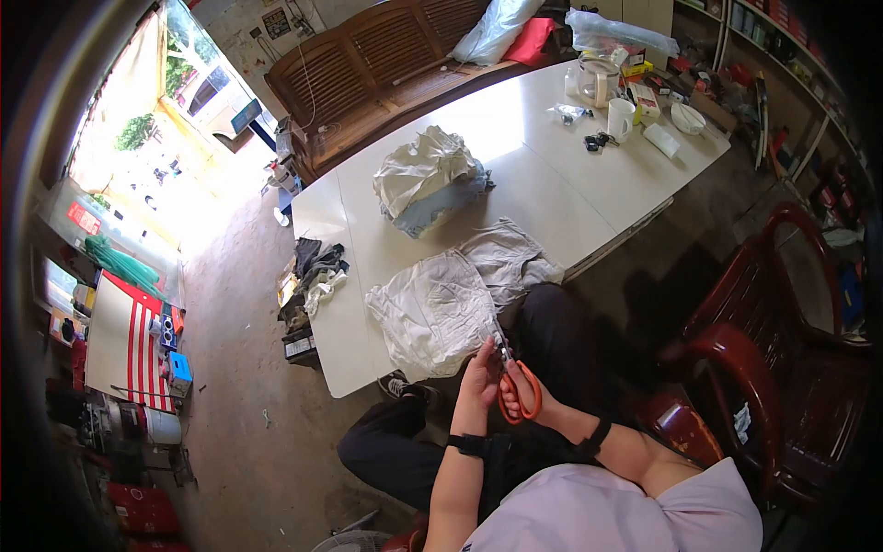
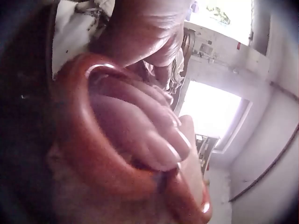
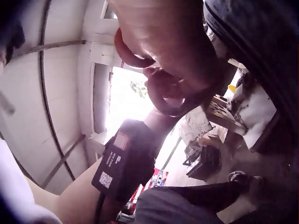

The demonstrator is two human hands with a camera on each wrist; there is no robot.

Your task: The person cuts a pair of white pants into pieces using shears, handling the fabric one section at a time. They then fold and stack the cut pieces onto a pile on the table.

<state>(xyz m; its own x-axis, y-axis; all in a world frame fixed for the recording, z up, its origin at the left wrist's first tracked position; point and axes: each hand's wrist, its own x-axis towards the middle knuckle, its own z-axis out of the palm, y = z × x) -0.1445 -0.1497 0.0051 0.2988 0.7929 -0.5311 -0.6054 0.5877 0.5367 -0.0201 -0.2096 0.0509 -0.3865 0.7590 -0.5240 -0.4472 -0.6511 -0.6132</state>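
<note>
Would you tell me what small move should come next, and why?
Probably one short snip: the right hand has fingers through the loops of the orange scissors, whose blades reach the pale garment at its near edge, where the left hand sits.

Strong daylight floods in from the open doorway (image 1: pixel 156 138) at the head view's upper left, blown out to white. It glares off the white table (image 1: pixel 570 156) and bleaches the pale cloth (image 1: pixel 432 313). The right side sits in deep shadow. Fisheye bending and dark vignetting mark the edges. Both wrist views are blurred close-ups; the orange scissors (image 2: pixel 88 158) are out of focus against a burnt-out window (image 2: pixel 210 116).
</note>
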